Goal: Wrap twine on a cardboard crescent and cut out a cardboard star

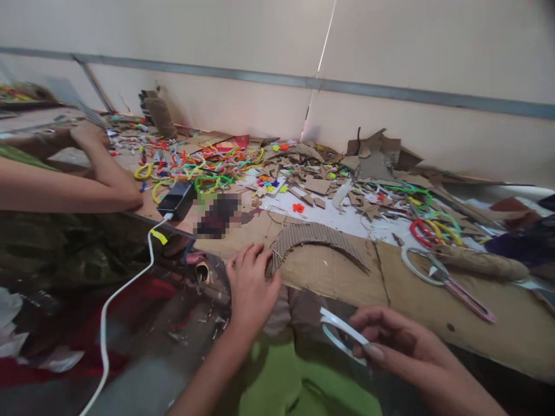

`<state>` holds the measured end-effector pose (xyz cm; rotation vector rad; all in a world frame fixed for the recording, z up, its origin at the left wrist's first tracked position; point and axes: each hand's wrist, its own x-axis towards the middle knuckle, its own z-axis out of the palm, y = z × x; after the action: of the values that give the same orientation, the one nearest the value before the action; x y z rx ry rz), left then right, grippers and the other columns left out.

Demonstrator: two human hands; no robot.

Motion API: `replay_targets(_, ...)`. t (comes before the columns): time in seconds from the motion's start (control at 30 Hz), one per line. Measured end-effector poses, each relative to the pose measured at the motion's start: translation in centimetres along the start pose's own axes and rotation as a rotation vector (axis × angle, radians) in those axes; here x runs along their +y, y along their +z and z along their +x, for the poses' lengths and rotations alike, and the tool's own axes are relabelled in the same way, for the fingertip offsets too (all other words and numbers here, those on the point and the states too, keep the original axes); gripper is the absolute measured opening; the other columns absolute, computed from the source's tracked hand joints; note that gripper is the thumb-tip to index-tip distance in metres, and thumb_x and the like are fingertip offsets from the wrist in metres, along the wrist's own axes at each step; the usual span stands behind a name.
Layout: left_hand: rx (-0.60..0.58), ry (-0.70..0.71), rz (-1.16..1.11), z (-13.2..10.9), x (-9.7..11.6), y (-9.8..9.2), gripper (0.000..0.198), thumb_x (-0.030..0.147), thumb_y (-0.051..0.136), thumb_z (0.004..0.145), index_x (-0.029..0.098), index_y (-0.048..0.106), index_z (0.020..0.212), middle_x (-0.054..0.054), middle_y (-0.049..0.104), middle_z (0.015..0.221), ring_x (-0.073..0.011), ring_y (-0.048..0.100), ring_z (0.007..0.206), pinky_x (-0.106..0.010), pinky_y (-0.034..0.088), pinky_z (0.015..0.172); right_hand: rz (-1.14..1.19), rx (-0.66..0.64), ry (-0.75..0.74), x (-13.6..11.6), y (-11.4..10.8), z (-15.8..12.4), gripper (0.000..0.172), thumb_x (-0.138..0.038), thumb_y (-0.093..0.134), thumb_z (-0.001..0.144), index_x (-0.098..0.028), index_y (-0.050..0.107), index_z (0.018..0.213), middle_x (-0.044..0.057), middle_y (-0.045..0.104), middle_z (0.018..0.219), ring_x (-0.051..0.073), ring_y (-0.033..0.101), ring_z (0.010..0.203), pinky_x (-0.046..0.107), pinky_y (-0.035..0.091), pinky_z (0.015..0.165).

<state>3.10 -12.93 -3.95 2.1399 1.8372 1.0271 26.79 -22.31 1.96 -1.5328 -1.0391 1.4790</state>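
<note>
My left hand (254,280) rests on the cardboard sheet (351,289) at the table's front edge, fingers spread and flat. Its thumb and fingertips are beside the left end of a curved piece of corrugated cardboard (318,234); whether they touch it I cannot tell. Over the table's edge, to the right, my right hand (399,341) pinches a narrow white strip (342,326) that bends back in a loop. Farther right on the sheet lie a whitish ring (410,266), perhaps a tape roll, and a pink-handled cutter (470,300).
Colourful pipe cleaners (221,164), cardboard scraps (318,185) and a small glue bottle (341,193) litter the table's back. A black box (176,200) with a white cable (104,323) stands left. Another person's forearm (69,185) rests at far left. A brown roll (481,263) lies right.
</note>
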Motion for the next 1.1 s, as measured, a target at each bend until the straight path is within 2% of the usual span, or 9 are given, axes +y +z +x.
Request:
replay_targets(0.13, -0.03, -0.054, -0.096, -2.6, 0.8, -0.6, 0.034, 0.02, 0.071, 0.085, 0.022, 0.068, 0.12, -0.013, 0.067, 0.134, -0.0344, 0.051, 0.131, -0.054, 0.034, 0.108, 0.173, -0.076, 0.01, 1.9, 2.2, 1.1, 0.041, -0.05, 0.091, 0.071, -0.02, 0.078, 0.096, 0.007, 0.075, 0.076, 0.018, 0.063, 0.067, 0.028, 0.049, 0.062)
replay_targets(0.27, -0.064, -0.149, -0.249, -4.2, 1.0, -0.6, 0.036, 0.028, 0.074, 0.086, 0.022, 0.069, 0.122, -0.011, 0.069, 0.121, -0.0331, 0.054, 0.121, -0.051, 0.039, 0.103, 0.353, -0.044, -0.025, 3.5, 4.2, 2.0, 0.038, -0.042, 0.093, 0.072, -0.02, 0.077, 0.098, 0.005, 0.075, 0.078, 0.015, 0.062, 0.066, 0.027, 0.049, 0.063)
replay_targets(0.37, -0.122, -0.23, -0.489, -4.4, 0.7, -0.3, 0.036, 0.035, 0.073, 0.088, 0.022, 0.069, 0.122, -0.009, 0.072, 0.113, -0.0301, 0.059, 0.114, -0.047, 0.042, 0.101, 0.401, -0.011, -0.048, 3.9, 5.2, 2.6, 0.038, -0.041, 0.093, 0.072, -0.021, 0.076, 0.098, 0.004, 0.075, 0.078, 0.015, 0.063, 0.068, 0.026, 0.05, 0.064)
replay_targets(0.5, -0.225, -0.492, -0.938, -4.2, 0.6, 0.4, 0.029, 0.038, 0.07, 0.087, 0.019, 0.069, 0.108, -0.008, 0.074, 0.101, -0.0244, 0.066, 0.097, -0.038, 0.05, 0.089, 0.394, -0.021, -0.073, 4.1, 5.7, 3.1, 0.037, -0.042, 0.092, 0.074, -0.021, 0.076, 0.099, 0.006, 0.076, 0.081, 0.017, 0.065, 0.071, 0.027, 0.051, 0.065)
replay_targets(0.6, -0.262, -0.664, -1.186, -4.0, 0.6, 0.8, 0.028, 0.04, 0.076, 0.081, 0.018, 0.069, 0.097, -0.006, 0.075, 0.093, -0.0204, 0.067, 0.087, -0.032, 0.052, 0.082, 0.374, -0.024, -0.076, 4.0, 6.0, 3.3, 0.036, -0.042, 0.091, 0.075, -0.021, 0.076, 0.099, 0.007, 0.077, 0.081, 0.018, 0.065, 0.071, 0.028, 0.051, 0.065)
replay_targets(0.83, -0.267, -0.732, -1.246, -3.9, 0.6, 0.8, 0.02, 0.039, 0.078, 0.08, 0.019, 0.076, 0.084, -0.003, 0.073, 0.086, -0.018, 0.064, 0.084, -0.027, 0.049, 0.082, 0.357, -0.003, -0.064, 3.8, 6.5, 3.2, 0.034, -0.043, 0.091, 0.075, -0.022, 0.077, 0.098, 0.005, 0.076, 0.081, 0.017, 0.065, 0.072, 0.026, 0.05, 0.065)
replay_targets(1.1, -0.309, -0.742, -1.267, -3.8, 0.3, 0.9, 0.024, 0.042, 0.079, 0.077, 0.019, 0.075, 0.084, -0.001, 0.069, 0.08, -0.0165, 0.059, 0.074, -0.026, 0.047, 0.074, 0.34, -0.043, -0.086, 4.1, 6.5, 3.6, 0.032, -0.043, 0.09, 0.076, -0.023, 0.078, 0.098, 0.006, 0.075, 0.083, 0.018, 0.067, 0.075, 0.027, 0.053, 0.065)
